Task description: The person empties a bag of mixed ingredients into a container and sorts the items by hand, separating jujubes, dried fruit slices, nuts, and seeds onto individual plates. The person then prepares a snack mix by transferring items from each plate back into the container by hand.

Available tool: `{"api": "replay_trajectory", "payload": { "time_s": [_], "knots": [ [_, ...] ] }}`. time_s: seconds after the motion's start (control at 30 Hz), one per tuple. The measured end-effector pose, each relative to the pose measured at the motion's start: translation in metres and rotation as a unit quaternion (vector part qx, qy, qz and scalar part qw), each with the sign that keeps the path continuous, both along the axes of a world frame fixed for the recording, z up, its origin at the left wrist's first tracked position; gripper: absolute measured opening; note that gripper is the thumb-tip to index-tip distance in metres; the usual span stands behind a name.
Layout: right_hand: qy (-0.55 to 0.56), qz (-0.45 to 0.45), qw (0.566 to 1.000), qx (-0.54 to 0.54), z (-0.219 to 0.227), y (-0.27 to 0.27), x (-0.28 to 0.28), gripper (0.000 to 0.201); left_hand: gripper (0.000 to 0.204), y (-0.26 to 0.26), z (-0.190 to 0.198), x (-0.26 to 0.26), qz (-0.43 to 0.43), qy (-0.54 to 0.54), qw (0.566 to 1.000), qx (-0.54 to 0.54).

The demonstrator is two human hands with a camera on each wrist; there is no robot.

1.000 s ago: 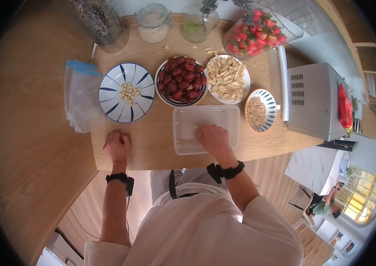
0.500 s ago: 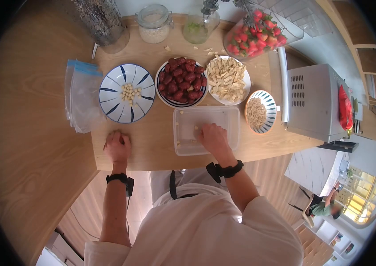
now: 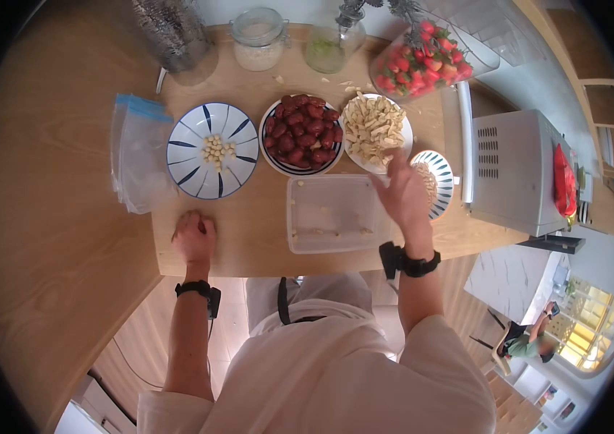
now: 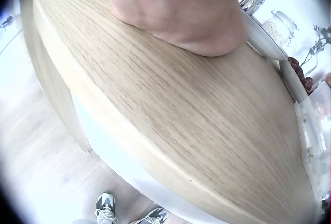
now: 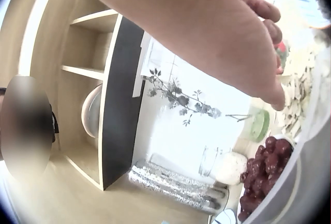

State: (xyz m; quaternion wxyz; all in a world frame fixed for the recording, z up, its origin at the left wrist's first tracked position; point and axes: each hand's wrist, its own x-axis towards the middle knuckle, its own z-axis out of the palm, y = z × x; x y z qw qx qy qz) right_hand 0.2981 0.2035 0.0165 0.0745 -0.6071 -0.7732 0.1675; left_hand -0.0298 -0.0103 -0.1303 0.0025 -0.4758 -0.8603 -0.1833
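My right hand [image 3: 405,189] is over the right edge of the clear plastic box [image 3: 321,247], fingers spread toward a plate of pale dried slices [image 3: 373,126]. It partly covers a small striped bowl [image 3: 446,173] of thin pale pieces. In the right wrist view the fingers [image 5: 269,30] show nothing held. A few small bits lie on the box's floor. My left hand [image 3: 193,237] rests on the table [image 3: 249,231] near its front edge, fingers loosely curled, below a blue-striped plate [image 3: 184,134] with small round cream pieces.
A bowl of red dates [image 3: 303,134] stands behind the box. Clear zip bags [image 3: 141,155] lie at the left. Along the back are a lidded glass jar [image 3: 258,43], a glass vase [image 3: 325,54] and a container of strawberries [image 3: 426,65]. A grey appliance [image 3: 513,166] stands at the right.
My right hand has lifted out of the plastic box and moved right and away from me, its fingers opening out. Small bits now show where it was. My left hand stays put.
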Motion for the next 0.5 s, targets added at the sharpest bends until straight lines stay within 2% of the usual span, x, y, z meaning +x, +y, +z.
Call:
{"api": "replay_trajectory", "payload": {
  "time_s": [0.07, 0.1, 0.17, 0.3, 0.37, 0.5],
  "knots": [
    [-0.041, 0.079, 0.992, -0.086, -0.006, -0.018, -0.009, 0.038, 0.015, -0.002, -0.001, 0.0, 0.0, 0.002, 1.0, -0.003],
    [-0.042, 0.081, 0.992, -0.088, -0.012, -0.027, -0.013, 0.038, 0.015, -0.003, -0.002, 0.0, -0.003, 0.004, 1.0, -0.005],
    [-0.046, 0.171, 0.963, -0.203, -0.027, -0.044, -0.02, 0.041, 0.015, -0.002, -0.001, 0.001, 0.0, 0.002, 1.0, -0.003],
    [-0.014, 0.18, 0.971, -0.158, -0.058, -0.069, -0.03, 0.045, 0.016, 0.0, 0.001, 0.001, 0.004, 0.0, 1.0, -0.003],
    [-0.08, 0.167, 0.965, -0.187, -0.063, -0.073, -0.036, 0.052, 0.016, 0.001, 0.002, 0.001, 0.004, -0.002, 1.0, -0.004],
    [-0.101, 0.171, 0.959, -0.205, -0.066, -0.072, -0.038, 0.054, 0.016, 0.001, 0.004, 0.002, 0.002, -0.003, 1.0, -0.01]
  ]
}}
